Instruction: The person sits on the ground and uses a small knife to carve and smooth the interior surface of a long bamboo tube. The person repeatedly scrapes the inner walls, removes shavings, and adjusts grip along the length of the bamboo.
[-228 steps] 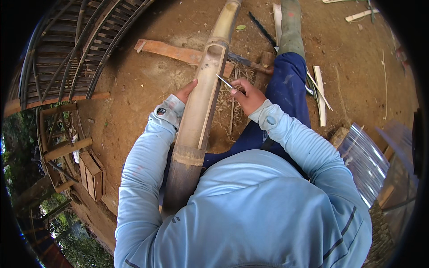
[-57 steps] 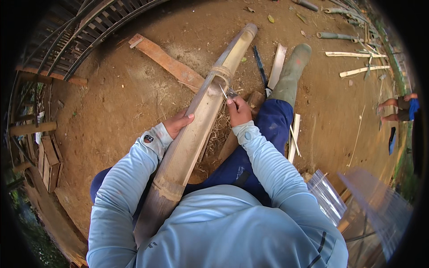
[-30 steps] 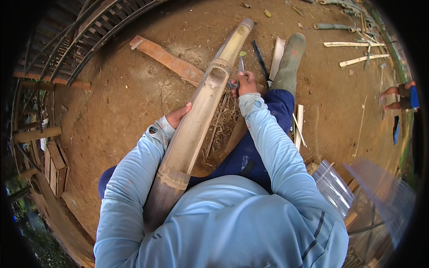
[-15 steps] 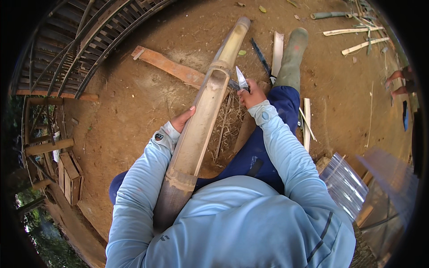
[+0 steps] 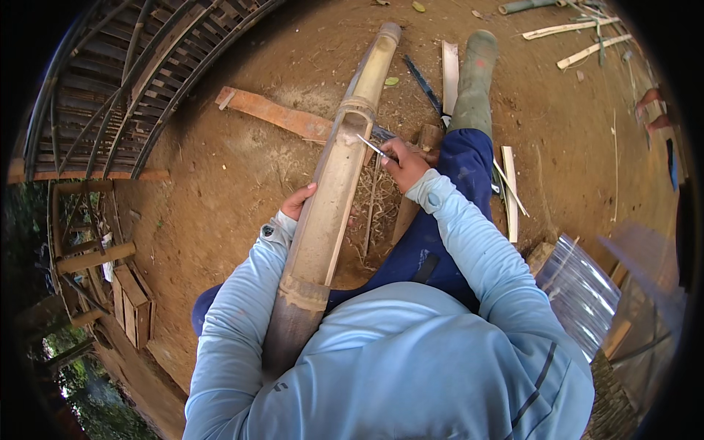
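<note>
A thick bamboo pole (image 5: 325, 213) slants from beside my body up to the far middle, with a long trough cut open along its upper side. My left hand (image 5: 298, 200) grips the pole's left edge, thumb on top, while its other fingers go underneath. In my right hand (image 5: 407, 165) is a knife (image 5: 372, 147), its narrow blade pointing left over the right rim near the far end of the trough. I cannot tell whether the tip touches the bamboo.
Beyond the pole lies a reddish board (image 5: 275, 114). A dark saw (image 5: 424, 84) and a pale bamboo strip (image 5: 450, 77) lie beside my green boot (image 5: 475, 81). Shavings cover the ground under the pole. Clear corrugated sheets (image 5: 579, 293) are at right, a slatted bamboo structure (image 5: 139, 81) at far left.
The knife has swung from pointing up and away to pointing left across the trough's rim. My right hand has turned and lowered slightly. My left hand keeps its grip on the pole.
</note>
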`<move>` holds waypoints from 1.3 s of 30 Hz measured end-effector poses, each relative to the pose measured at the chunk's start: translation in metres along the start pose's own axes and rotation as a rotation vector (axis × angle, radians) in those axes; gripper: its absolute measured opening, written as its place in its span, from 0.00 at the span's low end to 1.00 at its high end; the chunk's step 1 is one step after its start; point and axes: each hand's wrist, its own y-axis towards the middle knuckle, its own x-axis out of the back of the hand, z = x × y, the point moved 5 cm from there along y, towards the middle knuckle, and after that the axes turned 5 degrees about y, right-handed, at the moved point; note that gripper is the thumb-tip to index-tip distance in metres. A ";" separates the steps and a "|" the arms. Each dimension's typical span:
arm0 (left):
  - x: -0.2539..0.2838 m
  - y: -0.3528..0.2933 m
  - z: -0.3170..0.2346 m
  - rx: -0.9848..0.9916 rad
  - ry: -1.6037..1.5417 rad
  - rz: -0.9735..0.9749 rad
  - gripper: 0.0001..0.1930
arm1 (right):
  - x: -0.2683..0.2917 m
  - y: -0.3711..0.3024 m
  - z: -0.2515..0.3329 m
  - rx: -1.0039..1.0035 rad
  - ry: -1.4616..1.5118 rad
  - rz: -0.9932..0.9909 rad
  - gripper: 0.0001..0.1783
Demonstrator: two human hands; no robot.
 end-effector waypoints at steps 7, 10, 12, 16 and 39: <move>-0.007 -0.013 -0.016 0.094 0.208 -0.298 0.30 | -0.011 -0.020 0.033 -0.090 0.035 0.081 0.14; -0.013 -0.012 -0.020 0.116 0.240 -0.295 0.29 | -0.017 -0.018 0.026 -0.162 0.010 -0.005 0.14; -0.012 -0.009 -0.021 0.099 0.287 -0.292 0.29 | -0.016 -0.009 0.016 -0.181 -0.013 -0.060 0.14; 0.001 -0.007 -0.018 0.073 0.288 -0.300 0.29 | -0.019 -0.003 0.010 -0.159 -0.004 -0.125 0.15; 0.019 -0.006 -0.011 0.194 0.202 -0.219 0.31 | -0.012 0.033 -0.020 -0.160 -0.001 -0.236 0.16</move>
